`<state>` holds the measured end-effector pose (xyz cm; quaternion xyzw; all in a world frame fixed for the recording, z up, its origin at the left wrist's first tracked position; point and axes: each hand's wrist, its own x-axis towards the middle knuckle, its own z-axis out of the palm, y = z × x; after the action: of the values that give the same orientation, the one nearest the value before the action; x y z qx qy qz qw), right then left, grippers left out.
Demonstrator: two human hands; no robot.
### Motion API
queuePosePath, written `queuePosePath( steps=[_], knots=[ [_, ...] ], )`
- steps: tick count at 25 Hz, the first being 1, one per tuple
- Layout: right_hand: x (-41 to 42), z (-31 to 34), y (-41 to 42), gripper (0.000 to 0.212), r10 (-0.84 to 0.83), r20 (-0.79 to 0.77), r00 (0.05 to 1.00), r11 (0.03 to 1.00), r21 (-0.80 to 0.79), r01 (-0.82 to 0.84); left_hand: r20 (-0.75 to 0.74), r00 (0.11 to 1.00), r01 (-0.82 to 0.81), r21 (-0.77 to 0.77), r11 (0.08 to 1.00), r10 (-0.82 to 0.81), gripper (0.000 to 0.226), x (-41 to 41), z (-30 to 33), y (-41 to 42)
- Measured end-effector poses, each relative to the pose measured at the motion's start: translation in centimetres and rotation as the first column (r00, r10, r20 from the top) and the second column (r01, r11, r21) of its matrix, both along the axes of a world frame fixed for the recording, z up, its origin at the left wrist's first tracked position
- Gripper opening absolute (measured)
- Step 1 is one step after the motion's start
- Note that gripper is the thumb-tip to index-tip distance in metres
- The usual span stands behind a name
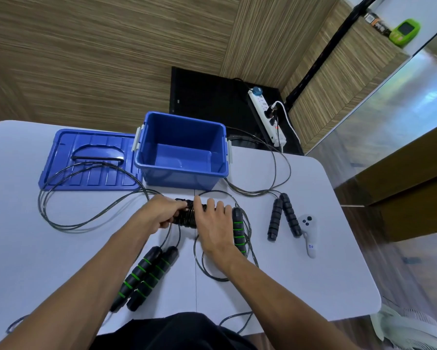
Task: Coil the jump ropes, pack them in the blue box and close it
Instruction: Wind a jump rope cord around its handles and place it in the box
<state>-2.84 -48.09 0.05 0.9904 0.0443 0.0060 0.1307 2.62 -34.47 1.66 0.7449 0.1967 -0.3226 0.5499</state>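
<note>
The left hand [163,213] gripped one end of a dark bundle [187,215] of wound cord at the table's middle, fingers curled round it. The right hand [213,221] lay over the bundle's other end with fingers fairly straight and spread; whether the thumb clasped it could not be told. Just right of that hand lay a green-ringed handle [238,231], with loose cord [207,263] looping near it. Two more green-ringed handles [146,276] lay side by side nearer the person, their cord [91,198] running left across the lid [91,157]. The lid lay flat, touching the left side of the open box [182,147], which held nothing. A black-handled pair [283,215] lay to the right, its cord passing behind the box. A white controller [308,233] rested beside it on the table [326,286].
</note>
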Motion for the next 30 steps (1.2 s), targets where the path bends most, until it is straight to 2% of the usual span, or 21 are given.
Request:
queuePosePath(
  steps=[2, 4, 7, 10, 12, 14, 15, 16, 18, 21, 24, 28, 30],
  knots=[
    [0.2, 0.3, -0.1, 0.094, 0.005, 0.028, 1.000, 1.000, 0.004, -0.005, 0.109, 0.975, 0.179, 0.140, 0.974, -0.195, 0.028, 0.4, 1.1, 1.0],
    [0.5, 0.6, -0.1, 0.094, 0.031, 0.035, 0.999, 0.999, 0.007, -0.031, 0.194, 0.923, 0.278, 0.259, 0.925, -0.331, 0.028, 0.8, 2.2, 1.7],
    [0.5, 0.6, 0.2, 0.094, 0.067, 0.035, 0.997, 0.998, 0.008, -0.067, 0.265, 0.889, 0.251, 0.400, 0.882, -0.373, 0.032, 0.9, 2.9, 1.8],
    [0.5, 0.2, -0.2, 0.092, 0.080, 0.078, 0.994, 0.997, 0.015, -0.081, 0.369, 0.870, 0.096, 0.521, 0.848, -0.326, 0.044, 0.6, 1.8, 2.4],
    [0.7, 0.0, -0.4, 0.090, 0.105, 0.086, 0.991, 0.994, 0.017, -0.107, 0.503, 0.805, 0.066, 0.449, 0.891, -0.313, 0.050, 0.0, 0.2, 3.4],
    [0.8, -0.1, -0.4, 0.088, 0.113, 0.100, 0.989, 0.993, 0.023, -0.116, 0.619, 0.683, 0.204, 0.348, 0.915, -0.387, 0.044, -0.7, -1.0, 3.7],
    [0.9, -0.1, -0.4, 0.086, 0.111, 0.110, 0.988, 0.993, 0.025, -0.115, 0.646, 0.656, 0.268, 0.285, 0.920, -0.391, 0.034, -1.0, -1.1, 3.8],
    [1.0, -0.1, -0.3, 0.085, 0.113, 0.121, 0.986, 0.993, 0.028, -0.117, 0.649, 0.663, 0.302, 0.224, 0.926, -0.374, 0.028, -1.2, -0.9, 3.8],
    [1.1, -0.1, -0.3, 0.081, 0.110, 0.135, 0.985, 0.992, 0.042, -0.116, 0.635, 0.681, 0.322, 0.186, 0.928, -0.363, 0.029, -1.0, -0.3, 3.9],
    [1.5, 0.0, -0.6, 0.081, 0.103, 0.158, 0.982, 0.993, 0.048, -0.112, 0.603, 0.666, 0.369, 0.246, 0.896, -0.440, 0.040, -1.0, -0.1, 3.8],
    [1.9, -0.1, -0.6, 0.083, 0.102, 0.159, 0.982, 0.993, 0.041, -0.110, 0.608, 0.670, 0.339, 0.260, 0.904, -0.426, 0.046, -0.9, 0.2, 3.5],
    [2.2, -0.3, -0.8, 0.081, 0.099, 0.195, 0.976, 0.993, 0.043, -0.109, 0.565, 0.785, 0.299, 0.016, 0.954, -0.255, 0.064, -0.6, -0.1, 2.9],
    [2.4, -0.2, -0.9, 0.080, 0.130, 0.220, 0.967, 0.989, 0.033, -0.141, 0.553, 0.804, 0.272, -0.020, 0.962, -0.216, 0.064, -0.5, -0.3, 3.0]
  ],
)
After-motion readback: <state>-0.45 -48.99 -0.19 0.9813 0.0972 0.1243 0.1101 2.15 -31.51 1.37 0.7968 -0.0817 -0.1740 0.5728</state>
